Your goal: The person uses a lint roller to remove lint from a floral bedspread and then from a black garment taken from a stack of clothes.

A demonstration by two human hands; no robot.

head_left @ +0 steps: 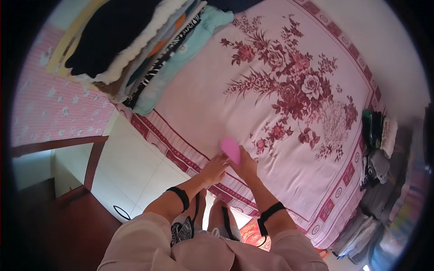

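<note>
A smooth pink egg-shaped thing point(231, 150), perhaps a brush seen from its back, is held over the near left part of the bed. My right hand point(245, 166) is closed around its right side. Beside its lower left edge is my left hand point(214, 170), fingers stretched toward it and slightly bent. Whether those fingertips touch it I cannot tell, and its underside is hidden. Beneath both hands lies a pale pink bed sheet point(194, 113) with dark red roses and a patterned border.
Folded clothes point(149, 49) are lined up at the bed's far left. More piles of clothes point(377, 165) stand along the right side. A dark red wooden piece of furniture point(86, 221) is at the lower left, next to pale floor tiles point(131, 167).
</note>
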